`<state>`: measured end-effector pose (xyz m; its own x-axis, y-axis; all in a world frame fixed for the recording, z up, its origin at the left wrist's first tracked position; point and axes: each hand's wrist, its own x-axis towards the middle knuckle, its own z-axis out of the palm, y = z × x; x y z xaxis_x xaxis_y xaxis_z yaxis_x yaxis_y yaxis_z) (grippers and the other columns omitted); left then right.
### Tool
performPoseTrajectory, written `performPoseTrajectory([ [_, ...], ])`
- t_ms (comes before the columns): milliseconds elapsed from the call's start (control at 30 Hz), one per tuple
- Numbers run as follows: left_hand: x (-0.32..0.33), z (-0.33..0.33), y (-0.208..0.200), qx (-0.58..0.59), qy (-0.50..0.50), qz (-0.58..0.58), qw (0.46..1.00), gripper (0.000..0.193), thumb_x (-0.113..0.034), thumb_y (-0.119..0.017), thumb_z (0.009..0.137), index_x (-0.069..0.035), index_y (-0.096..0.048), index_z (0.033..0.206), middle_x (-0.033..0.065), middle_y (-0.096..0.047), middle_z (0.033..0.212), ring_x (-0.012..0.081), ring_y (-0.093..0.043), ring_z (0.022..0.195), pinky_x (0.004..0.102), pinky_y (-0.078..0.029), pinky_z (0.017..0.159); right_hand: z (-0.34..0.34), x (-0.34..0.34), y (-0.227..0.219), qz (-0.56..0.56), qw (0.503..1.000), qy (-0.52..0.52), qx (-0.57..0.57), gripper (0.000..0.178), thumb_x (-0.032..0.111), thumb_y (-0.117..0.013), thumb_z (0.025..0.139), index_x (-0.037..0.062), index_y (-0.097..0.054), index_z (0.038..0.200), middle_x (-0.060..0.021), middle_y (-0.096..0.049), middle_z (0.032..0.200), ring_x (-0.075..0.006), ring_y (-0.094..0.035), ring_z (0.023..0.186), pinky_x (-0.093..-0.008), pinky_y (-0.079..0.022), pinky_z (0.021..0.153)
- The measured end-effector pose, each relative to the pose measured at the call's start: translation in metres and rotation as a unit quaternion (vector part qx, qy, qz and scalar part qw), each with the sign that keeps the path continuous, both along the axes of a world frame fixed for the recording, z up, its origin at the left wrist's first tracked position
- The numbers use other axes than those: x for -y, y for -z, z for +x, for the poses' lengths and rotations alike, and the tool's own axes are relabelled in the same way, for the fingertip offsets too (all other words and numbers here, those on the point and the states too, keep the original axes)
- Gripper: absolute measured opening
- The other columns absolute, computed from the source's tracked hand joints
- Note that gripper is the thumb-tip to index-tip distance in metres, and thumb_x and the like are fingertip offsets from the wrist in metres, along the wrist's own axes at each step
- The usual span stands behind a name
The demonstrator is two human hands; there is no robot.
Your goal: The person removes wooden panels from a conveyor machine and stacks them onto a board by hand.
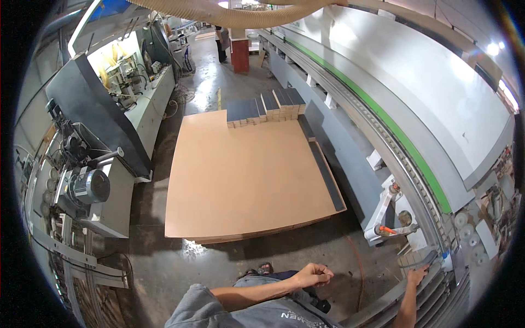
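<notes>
My left hand [314, 275] hangs in front of my body with its fingers curled in; nothing shows in it. Reaching out to the right, my right hand [417, 275] is at the near end of the long machine [350, 109]. Its fingers are closed at a narrow dark grey strip [421, 262] there; the grip itself is small and partly hidden. Ahead of me a large tan board [246, 175] lies flat on a low stack. Several dark-topped panel pieces [243, 111] are piled at its far edge, and a long dark strip [328, 177] lies along its right side.
A machine with a grey motor [92, 186] stands at the left. Near my right hand is a white bracket arm with an orange lever [387, 229]. A ribbed hose [219, 15] spans overhead. A person [221, 44] stands far off by a red-brown cabinet [239, 56]. An orange cable [358, 262] crosses the floor.
</notes>
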<state>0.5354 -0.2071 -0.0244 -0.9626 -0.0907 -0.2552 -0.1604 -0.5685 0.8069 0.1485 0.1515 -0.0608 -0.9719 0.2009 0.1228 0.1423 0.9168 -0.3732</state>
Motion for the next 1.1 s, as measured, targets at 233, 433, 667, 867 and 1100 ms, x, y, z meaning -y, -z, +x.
performPoseTrajectory([
  [233,0.000,0.008,0.003,0.015,0.015,-0.023,0.999,0.019,-0.015,-0.062,0.094,0.000,-0.064,0.105,0.0016,-0.066,0.082,0.0073,-0.057,0.071,0.0232,-0.045,0.061,-0.023,-0.018,0.032,0.091,0.996,0.019,0.002,0.100,0.006,-0.067,0.075,0.0041,-0.004,0.152,-0.0294,-0.041,0.125,-0.0417,-0.059,0.100,-0.0454,-0.053,0.082],
  [433,0.000,0.011,-0.001,0.005,0.002,-0.031,1.000,0.018,-0.014,-0.061,0.094,0.000,-0.064,0.104,0.0013,-0.065,0.082,0.0071,-0.057,0.071,0.0228,-0.045,0.061,-0.033,-0.028,0.047,0.128,0.991,0.000,-0.042,0.102,0.010,-0.069,0.074,0.0061,-0.005,0.153,-0.0295,-0.043,0.123,-0.0413,-0.060,0.102,-0.0437,-0.053,0.084],
  [667,-0.003,0.010,-0.001,-0.012,-0.003,-0.046,0.999,0.016,-0.014,-0.061,0.094,-0.001,-0.064,0.101,-0.0006,-0.063,0.079,0.0059,-0.054,0.067,0.0211,-0.043,0.057,-0.027,-0.019,0.039,0.129,0.991,0.010,-0.027,0.102,0.010,-0.070,0.074,0.0068,-0.006,0.153,-0.0295,-0.043,0.123,-0.0412,-0.059,0.103,-0.0429,-0.053,0.084],
  [867,-0.004,0.009,-0.002,0.005,0.005,-0.045,0.999,0.016,-0.016,-0.062,0.094,-0.002,-0.065,0.101,-0.0008,-0.063,0.078,0.0054,-0.054,0.066,0.0213,-0.042,0.057,-0.024,-0.020,0.037,0.117,0.993,0.016,-0.025,0.101,0.010,-0.070,0.074,0.0066,-0.006,0.153,-0.0293,-0.042,0.125,-0.0407,-0.060,0.103,-0.0422,-0.054,0.084],
  [1100,-0.003,0.010,-0.006,-0.007,0.005,-0.053,0.999,0.017,-0.016,-0.062,0.094,-0.001,-0.064,0.099,-0.0004,-0.062,0.074,0.0056,-0.052,0.064,0.0217,-0.041,0.056,-0.022,-0.021,0.037,0.109,0.994,0.019,-0.019,0.101,0.009,-0.070,0.073,0.0062,-0.007,0.152,-0.0294,-0.042,0.125,-0.0413,-0.060,0.103,-0.0434,-0.054,0.084],
])
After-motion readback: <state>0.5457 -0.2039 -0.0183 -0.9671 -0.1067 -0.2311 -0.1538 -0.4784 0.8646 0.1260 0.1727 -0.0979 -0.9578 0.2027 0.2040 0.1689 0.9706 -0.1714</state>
